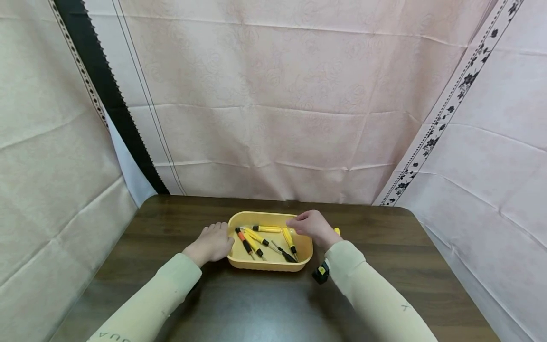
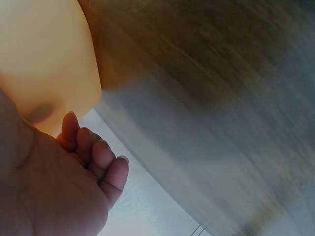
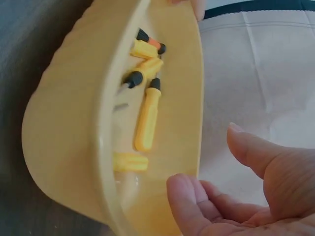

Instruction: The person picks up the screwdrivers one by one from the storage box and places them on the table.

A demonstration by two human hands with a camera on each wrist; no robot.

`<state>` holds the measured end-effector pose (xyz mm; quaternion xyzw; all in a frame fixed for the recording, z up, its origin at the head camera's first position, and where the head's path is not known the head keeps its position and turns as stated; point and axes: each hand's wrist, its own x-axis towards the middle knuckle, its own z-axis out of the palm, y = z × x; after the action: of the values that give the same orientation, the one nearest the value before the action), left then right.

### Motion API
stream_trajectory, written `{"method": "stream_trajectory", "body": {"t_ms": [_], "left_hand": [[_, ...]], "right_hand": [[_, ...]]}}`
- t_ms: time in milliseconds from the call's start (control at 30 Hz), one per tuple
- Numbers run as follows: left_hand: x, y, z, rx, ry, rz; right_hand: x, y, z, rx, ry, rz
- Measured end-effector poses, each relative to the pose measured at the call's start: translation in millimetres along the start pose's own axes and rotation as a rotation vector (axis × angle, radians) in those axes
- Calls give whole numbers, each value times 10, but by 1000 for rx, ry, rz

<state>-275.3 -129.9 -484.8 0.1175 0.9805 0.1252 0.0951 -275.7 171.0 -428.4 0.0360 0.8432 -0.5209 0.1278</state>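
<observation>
A pale yellow plastic basket (image 1: 269, 267) stands on the table with several screwdrivers in it. Most have yellow handles, such as the screwdriver (image 3: 147, 120) lying along the bottom. An orange-and-black screwdriver (image 1: 244, 241) lies at the left, and a black-handled screwdriver (image 1: 289, 257) near the front right. My left hand (image 1: 213, 242) holds the basket's left end at the rim; its thumb is hidden in the left wrist view. Over the right end hovers my right hand (image 1: 315, 228), thumb and fingers apart, nothing between them. A yellow-handled screwdriver (image 1: 288, 237) lies just below it.
The basket sits toward the back of a dark wooden table (image 1: 265, 308). A small yellow thing (image 1: 337, 231) shows partly behind the right wrist. A black device (image 1: 320, 273) is at the right cuff. Pale cloth (image 1: 273, 118) hangs behind and at both sides.
</observation>
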Motion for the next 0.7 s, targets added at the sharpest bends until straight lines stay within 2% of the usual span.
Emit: {"method": "stream_trajectory", "body": {"t_ms": [233,333,600,700], "left_hand": [[2,-3,5,-2,7,2],[8,-8,18,-10,7,-1],[16,-22,23,-15,8,-2],[15,-24,28,-21,9,-3]], "right_hand": [[49,17,166,-164,-50,36],[67,43,211,-202,-66,45],[147,117,310,-163,-91,37],[197,144,356,-144,-95,61]]}}
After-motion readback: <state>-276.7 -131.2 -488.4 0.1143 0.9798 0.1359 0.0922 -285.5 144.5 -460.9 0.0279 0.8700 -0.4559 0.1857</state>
